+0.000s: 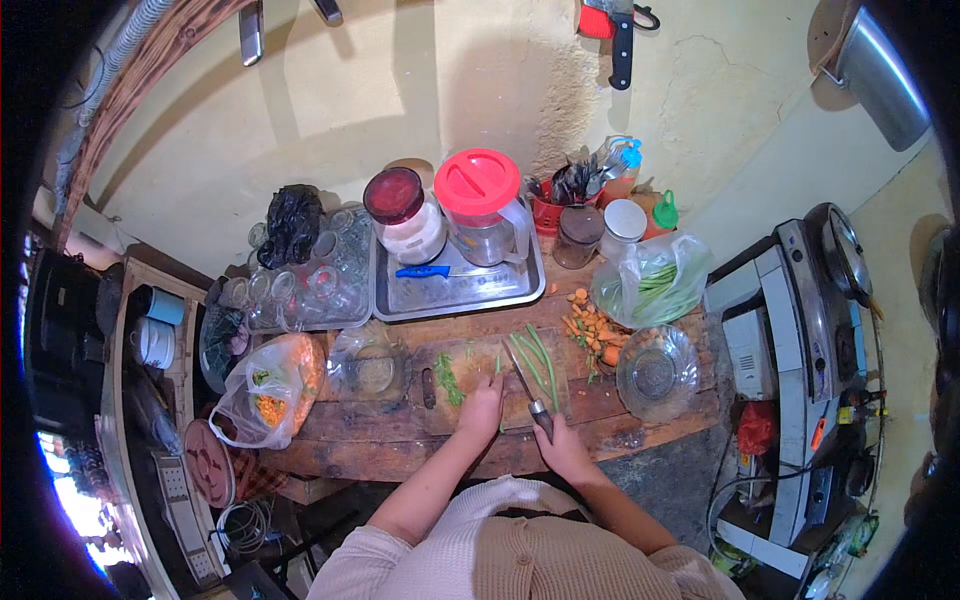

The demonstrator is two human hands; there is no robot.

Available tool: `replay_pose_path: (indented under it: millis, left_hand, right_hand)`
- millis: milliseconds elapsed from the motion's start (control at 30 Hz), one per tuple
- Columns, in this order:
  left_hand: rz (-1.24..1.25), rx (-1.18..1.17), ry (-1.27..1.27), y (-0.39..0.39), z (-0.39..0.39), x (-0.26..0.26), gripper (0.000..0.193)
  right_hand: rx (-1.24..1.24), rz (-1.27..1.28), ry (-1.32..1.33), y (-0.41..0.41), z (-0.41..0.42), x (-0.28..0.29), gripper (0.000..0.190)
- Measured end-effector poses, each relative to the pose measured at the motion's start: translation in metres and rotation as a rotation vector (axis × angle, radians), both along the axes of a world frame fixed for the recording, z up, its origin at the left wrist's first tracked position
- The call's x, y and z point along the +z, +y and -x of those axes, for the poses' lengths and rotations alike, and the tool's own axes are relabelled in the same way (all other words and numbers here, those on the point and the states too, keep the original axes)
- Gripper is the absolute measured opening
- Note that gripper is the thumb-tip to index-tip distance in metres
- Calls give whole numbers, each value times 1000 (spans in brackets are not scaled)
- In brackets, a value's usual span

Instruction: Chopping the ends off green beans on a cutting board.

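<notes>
My right hand (564,448) grips the dark handle of a kitchen knife (519,369), its blade pointing away from me over a wooden cutting board (480,345). Left of the blade, my left hand (482,406) holds green beans (499,365), whose tips poke out past the fingers; how many is hidden. A few long green beans (541,358) lie on the board to the right of the blade. On its left part, near the handle slot, sits a small heap of cut green bean pieces (448,381).
Carrot pieces (591,326), a glass bowl (658,373) and a plastic bag of green beans (656,281) lie right. Left are a glass dish (371,367) and a bag with chopped orange food (270,397). Behind, a metal tray (487,289) holds a blue-handled knife (424,271), jar and pitcher (480,187).
</notes>
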State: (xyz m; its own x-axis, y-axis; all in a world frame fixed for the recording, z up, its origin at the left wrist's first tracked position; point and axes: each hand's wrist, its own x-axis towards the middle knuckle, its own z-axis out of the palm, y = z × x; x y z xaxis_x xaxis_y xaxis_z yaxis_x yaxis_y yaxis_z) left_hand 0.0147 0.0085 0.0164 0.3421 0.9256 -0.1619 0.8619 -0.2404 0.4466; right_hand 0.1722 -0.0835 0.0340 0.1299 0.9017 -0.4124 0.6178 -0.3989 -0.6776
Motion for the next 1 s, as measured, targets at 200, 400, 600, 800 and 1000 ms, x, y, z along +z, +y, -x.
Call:
replay_pose_path:
  millis: [200, 400, 600, 800, 1000]
  left_hand:
    - [-141, 15, -266, 2, 9, -11, 36]
    - [26, -40, 37, 5, 6, -5, 37]
    - [-107, -53, -42, 3, 10, -19, 32]
    - [-130, -49, -22, 0, 7, -10, 34]
    - [-86, -82, 47, -2, 7, -10, 39]
  right_hand:
    - [84, 82, -115, -3, 9, 6, 37]
    - [124, 102, -234, -10, 17, -6, 35]
    - [189, -131, -473, -13, 27, -25, 32]
    - [124, 74, -359, -10, 22, -9, 30]
    - [141, 92, -349, -9, 12, -8, 31]
